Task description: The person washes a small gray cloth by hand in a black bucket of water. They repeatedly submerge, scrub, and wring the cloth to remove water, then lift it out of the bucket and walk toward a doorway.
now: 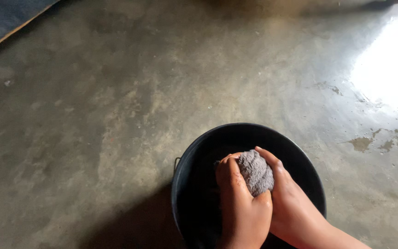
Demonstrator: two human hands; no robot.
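Below and all around the hands, a grey concrete floor (pixel 116 106) is seen, wet in patches off to the right. Directly beneath them a black bucket (pixel 194 157) is set, presumably so drips are caught. A bunched grey cloth (pixel 255 173) is clamped between the left hand (pixel 240 203) and right hand (pixel 291 203), pressed together, seemingly for wringing.

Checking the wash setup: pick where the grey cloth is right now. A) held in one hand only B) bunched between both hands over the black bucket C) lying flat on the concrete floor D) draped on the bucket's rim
B: the grey cloth is balled up between the left hand and right hand, above the black bucket.
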